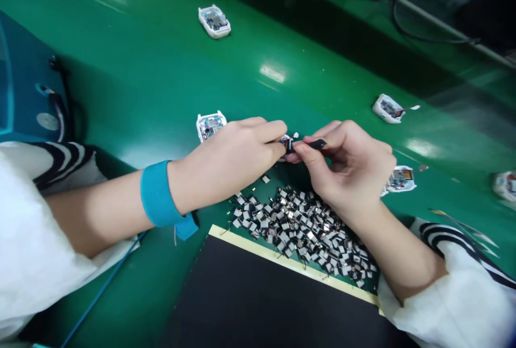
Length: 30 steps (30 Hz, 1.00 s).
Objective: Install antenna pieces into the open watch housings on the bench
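Observation:
Near the centre, my left hand [250, 149] has its fingers closed on a white watch-like housing [284, 141], most of which the fingers hide. A small pale-ended lead sticks up from it. My right hand [346, 160] pinches a small black part [316, 144] between thumb and fingers, right against that housing. Partly behind my left hand lies another white housing [209, 125] with a circuit board inside. Below both hands spreads a heap of small black and white pieces [306, 224]. A blue band [159, 194] circles my left wrist.
More white housings lie at the top [215, 21], at the right [389, 108], beside my right wrist [402, 178] and at the right edge [504, 185]. A black sheet [278, 299] with a yellow edge borders the heap. Tweezers [467, 227] lie right; a blue machine [28, 84] stands left.

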Motion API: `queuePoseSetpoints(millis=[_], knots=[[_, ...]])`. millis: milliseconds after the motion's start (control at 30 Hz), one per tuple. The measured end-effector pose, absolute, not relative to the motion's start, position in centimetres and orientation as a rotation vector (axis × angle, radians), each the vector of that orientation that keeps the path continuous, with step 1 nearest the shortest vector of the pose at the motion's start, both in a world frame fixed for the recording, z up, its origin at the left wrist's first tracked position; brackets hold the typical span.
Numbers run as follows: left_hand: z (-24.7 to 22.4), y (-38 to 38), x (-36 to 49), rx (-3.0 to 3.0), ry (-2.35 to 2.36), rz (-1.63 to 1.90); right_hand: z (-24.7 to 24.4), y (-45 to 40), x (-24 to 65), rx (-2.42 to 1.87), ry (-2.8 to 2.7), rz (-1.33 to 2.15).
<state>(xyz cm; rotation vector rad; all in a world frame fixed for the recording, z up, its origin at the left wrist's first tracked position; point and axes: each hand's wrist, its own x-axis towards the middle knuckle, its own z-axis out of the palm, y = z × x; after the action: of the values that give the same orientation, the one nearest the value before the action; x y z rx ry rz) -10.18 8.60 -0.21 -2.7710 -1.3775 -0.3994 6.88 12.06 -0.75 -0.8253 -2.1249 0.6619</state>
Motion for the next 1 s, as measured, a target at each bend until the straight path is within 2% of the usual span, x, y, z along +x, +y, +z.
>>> queuePoseSetpoints(millis=[167,267,367,467,633,833,1000], knots=[[-0.1,8.4,-10.3,-2.814,-1.332,-0.478,-1.2,12.3,6.8,-0.853,-2.012,0.928],[0.3,7.9,-10.0,-2.824,-1.356,-0.459,0.2,13.2,7.9,-0.908,-1.848,1.010],[0.8,7.1,-9.4,-2.789,-1.458,-0.423,3.2,13.6,10.1,-0.912,-1.718,0.785],[1.2,6.6,-9.1,-2.851,-1.597,-0.572,4.8,13.1,11.7,-1.012,-2.001,0.589],[1.4,8.3,-10.3,-3.024,-1.669,-0.823,2.6,12.0,10.5,-1.036,-2.509,0.322],[0.8,11.0,-10.5,-3.369,-1.389,-0.612,-0.2,10.9,8.4,-1.004,-2.553,0.068],[-0.1,11.2,-10.2,-3.360,-1.411,-0.649,-1.2,10.5,7.9,-0.944,-2.579,-0.206]])
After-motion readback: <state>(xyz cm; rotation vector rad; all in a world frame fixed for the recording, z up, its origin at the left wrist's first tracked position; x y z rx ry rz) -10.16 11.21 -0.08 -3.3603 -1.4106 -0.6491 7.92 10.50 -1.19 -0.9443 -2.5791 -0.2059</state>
